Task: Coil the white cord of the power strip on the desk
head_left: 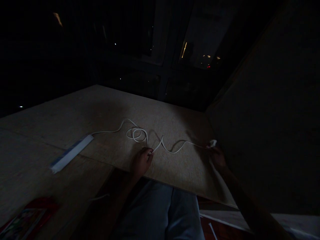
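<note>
A white power strip (73,154) lies at the left of the board, and a white cord (172,152) runs from it across the surface. The cord makes a few loose loops near the middle, then a sharp bend and a wavy stretch to the right. My left hand (143,161) is closed on the cord just below the loops, thumb and fingers pinched together. At the far right, my right hand (217,157) grips the white plug (212,143) at the cord's end. Darkness hides the details of the plug and of the right fingers.
The pale board (100,103) has a seam at its left part and a front edge above my legs (155,210). A dark wall (262,133) stands close at the right. Dark windows rise behind. A red object (45,203) sits at the lower left.
</note>
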A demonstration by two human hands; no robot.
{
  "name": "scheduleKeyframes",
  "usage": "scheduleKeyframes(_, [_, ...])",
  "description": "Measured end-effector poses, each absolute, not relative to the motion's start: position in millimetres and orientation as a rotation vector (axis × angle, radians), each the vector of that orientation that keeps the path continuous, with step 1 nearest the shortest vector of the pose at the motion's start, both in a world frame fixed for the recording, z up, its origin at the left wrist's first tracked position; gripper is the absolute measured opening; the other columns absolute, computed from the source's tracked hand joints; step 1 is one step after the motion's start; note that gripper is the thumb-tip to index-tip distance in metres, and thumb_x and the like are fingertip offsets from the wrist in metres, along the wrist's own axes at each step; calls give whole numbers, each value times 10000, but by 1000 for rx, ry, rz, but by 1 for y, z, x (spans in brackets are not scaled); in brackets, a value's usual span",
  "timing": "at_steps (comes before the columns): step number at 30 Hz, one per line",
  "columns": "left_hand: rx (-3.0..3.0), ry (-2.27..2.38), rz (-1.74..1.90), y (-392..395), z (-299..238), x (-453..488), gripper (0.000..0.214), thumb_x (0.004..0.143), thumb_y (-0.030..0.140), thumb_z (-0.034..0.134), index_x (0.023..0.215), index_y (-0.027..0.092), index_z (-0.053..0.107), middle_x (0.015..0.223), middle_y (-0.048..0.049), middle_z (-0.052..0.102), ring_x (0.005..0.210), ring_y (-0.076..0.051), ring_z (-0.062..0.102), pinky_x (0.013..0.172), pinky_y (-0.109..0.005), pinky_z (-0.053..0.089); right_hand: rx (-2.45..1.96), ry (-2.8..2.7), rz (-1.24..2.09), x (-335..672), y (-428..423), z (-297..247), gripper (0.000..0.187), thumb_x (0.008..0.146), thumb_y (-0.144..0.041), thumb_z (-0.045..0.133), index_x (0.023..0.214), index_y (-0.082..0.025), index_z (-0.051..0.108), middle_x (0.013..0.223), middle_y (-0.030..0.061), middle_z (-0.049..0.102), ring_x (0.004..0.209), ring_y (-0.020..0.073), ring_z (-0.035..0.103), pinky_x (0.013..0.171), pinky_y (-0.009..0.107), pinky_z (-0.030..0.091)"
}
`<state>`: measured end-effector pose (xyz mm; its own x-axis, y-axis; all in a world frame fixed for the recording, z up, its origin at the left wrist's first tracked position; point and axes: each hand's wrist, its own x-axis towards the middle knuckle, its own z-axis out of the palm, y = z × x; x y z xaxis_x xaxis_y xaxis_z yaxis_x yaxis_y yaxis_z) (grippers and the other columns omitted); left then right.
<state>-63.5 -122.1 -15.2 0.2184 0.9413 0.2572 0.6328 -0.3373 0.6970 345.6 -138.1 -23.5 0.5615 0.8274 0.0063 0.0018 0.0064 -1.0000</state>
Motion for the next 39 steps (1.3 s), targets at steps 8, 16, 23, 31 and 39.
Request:
scheduleKeyframes(8, [2167,1419,911,-124,-21,-50,285,891,197,513,1142,200,648,1132,-98,698,1081,-242,648,976,-387,515,-1502,-1229,585,295,-162,-39,247,712,-398,728,894,-242,787,1195,92,728,1198,317,628,1120,503,404])
scheduleKeyframes(16, [2201,1669,1034,-135,-51,-32,401,896,223,483,1282,186,583,1197,-146,687,1134,-300,625,1004,-482,473,-1566,-1528,432,286,-168,-56,239,770,-347,661,966,-277,779,1305,63,674,1303,297,559,1120,496,423])
scheduleKeyframes(23, [2212,1664,1016,-141,-47,-32,320,897,212,479,1172,194,643,1150,-129,714,1112,-301,631,1009,-489,442,-1600,-1543,405,286,-167,-55,234,787,-356,645,954,-249,769,1259,96,698,1269,302,589,1087,494,454])
scheduleKeyframes(31, [2251,1632,987,-142,-43,-34,248,889,175,482,1032,228,678,1122,-89,722,1082,-277,634,988,-457,446,-1609,-1495,368,283,-167,-56,223,803,-365,667,953,-231,763,1225,108,714,1212,294,629,1059,478,476])
scheduleKeyframes(39, [2354,1564,1049,-143,-44,-35,213,850,119,528,944,214,694,1080,-70,726,1056,-270,617,959,-449,442,-1585,-1363,363,295,-164,-63,225,779,-394,695,901,-219,768,1132,132,747,1070,316,701,968,517,537])
